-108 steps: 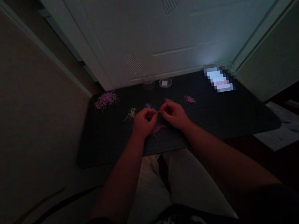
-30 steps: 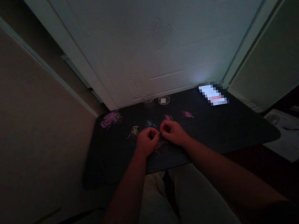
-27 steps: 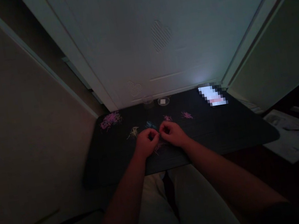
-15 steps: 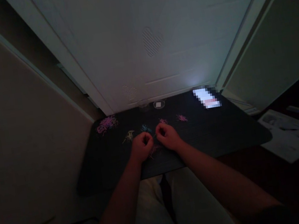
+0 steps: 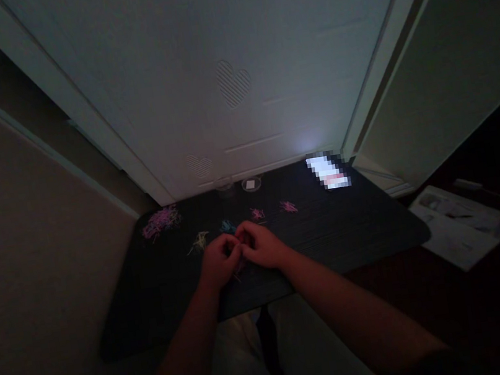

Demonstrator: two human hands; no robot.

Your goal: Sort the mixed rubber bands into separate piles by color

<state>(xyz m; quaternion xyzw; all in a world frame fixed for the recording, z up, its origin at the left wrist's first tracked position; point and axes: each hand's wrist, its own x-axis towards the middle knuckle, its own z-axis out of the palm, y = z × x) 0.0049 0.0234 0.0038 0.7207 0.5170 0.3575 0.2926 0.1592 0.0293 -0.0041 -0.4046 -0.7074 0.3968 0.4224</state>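
My left hand point(image 5: 221, 259) and my right hand point(image 5: 261, 244) meet above the dark table point(image 5: 332, 231), fingertips pinched together and touching. Whatever lies between the fingers is too small and dim to make out. Just beyond them is a small pile of blue thin strips point(image 5: 227, 226), partly covered by the hands. A pale yellowish pile point(image 5: 200, 241) lies to the left. Two small pink piles, one nearer point(image 5: 257, 213) and one farther right point(image 5: 288, 207), rest beyond my right hand. Under my hands, some dull pinkish strips point(image 5: 239, 272) show in part.
A larger heap of pink and purple strips point(image 5: 161, 221) sits at the table's back left corner. Along the back edge stand a clear round dish point(image 5: 225, 188) and a round lid-like piece with a white square point(image 5: 250, 185). A lit phone point(image 5: 328, 171) lies back right, before a white door point(image 5: 169, 87).
My hands, which were slightly apart with a thin strand between them, have come together at the fingertips. The camera view has shifted, so the table appears farther left and lower.
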